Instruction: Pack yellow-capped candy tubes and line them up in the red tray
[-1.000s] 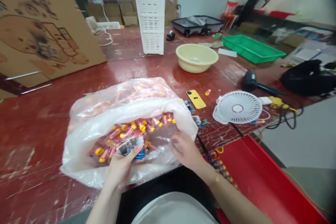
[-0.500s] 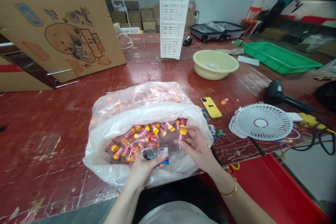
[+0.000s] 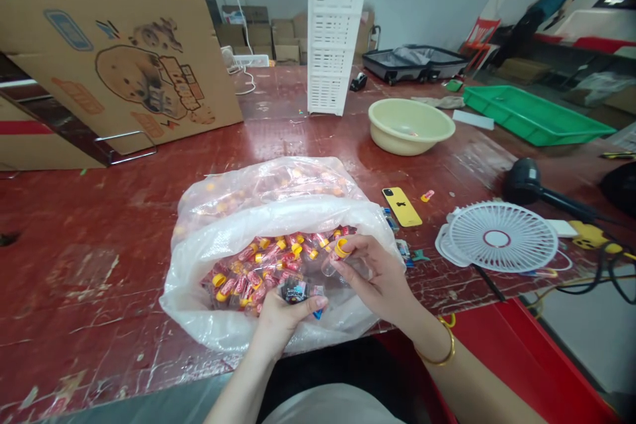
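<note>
Handling pcs singly appears the current step: R hand (image 3: 377,275) pinches yellow-rimmed tube (image 3: 342,249) over right part of bag (image 3: 186,301), L hand (image 3: 282,318) grips sm packets (image 3: 294,291) near bag's front, next move calling for steady R pinch.

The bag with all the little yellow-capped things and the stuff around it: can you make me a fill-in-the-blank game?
1. The hand holding a dark packet is the person's own ____ one.
2. The other hand holds a small container with a ____ cap.
3. The long, shallow plastic tray is ____.
4. As you look, the white fan lies to the ____ of the phone.

Missing words: left; yellow; green; right.
</note>
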`<state>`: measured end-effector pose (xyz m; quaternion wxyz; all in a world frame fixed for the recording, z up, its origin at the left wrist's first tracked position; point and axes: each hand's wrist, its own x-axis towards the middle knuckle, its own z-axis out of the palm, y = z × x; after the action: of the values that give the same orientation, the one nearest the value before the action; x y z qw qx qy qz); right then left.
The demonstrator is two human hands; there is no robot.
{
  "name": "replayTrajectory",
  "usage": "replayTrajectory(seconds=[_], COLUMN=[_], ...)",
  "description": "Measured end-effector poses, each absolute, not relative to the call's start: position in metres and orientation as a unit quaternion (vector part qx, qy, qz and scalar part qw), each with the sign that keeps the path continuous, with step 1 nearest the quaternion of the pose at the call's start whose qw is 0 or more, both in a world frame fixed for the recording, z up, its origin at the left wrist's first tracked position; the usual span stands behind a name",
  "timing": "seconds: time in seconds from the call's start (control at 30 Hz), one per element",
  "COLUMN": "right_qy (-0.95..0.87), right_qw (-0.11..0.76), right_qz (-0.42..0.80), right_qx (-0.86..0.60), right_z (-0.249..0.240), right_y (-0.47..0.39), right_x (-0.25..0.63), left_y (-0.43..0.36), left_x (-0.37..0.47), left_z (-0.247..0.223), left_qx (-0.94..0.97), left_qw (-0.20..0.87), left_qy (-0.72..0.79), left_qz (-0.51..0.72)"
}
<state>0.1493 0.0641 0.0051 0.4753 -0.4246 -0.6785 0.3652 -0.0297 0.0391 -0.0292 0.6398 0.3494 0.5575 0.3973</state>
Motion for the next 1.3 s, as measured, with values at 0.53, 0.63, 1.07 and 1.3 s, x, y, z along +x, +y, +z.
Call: replayTrajectory(seconds=[0.53,0.63,1.07,1.3], right_qy=[-0.544,-0.564,-0.623,-0.623], right_qw=[0.419,0.375,0.458,0.459], right_qz=[0.608,0.635,0.443,0.443], right_qx=[-0.4,-0.373,-0.454,-0.452], right_z=[-0.01,-0.016,-0.043,-0.043], right_y=[0.074,0.058,0.034,0.028], right_x=[0.146,0.141,0.13,0.132], left_y=[0.034,0.037,0.03,0.028], left_x=[-0.02,-0.014,-0.008,-0.005], left_z=[-0.021,-0.016,-0.014,-0.015], left_qx=[0.3,0.226,0.225,0.216], left_qw=[0.702,0.746,0.759,0.754], left_qy=[0.505,0.477,0.456,0.462], left_qz=[0.404,0.405,0.406,0.415])
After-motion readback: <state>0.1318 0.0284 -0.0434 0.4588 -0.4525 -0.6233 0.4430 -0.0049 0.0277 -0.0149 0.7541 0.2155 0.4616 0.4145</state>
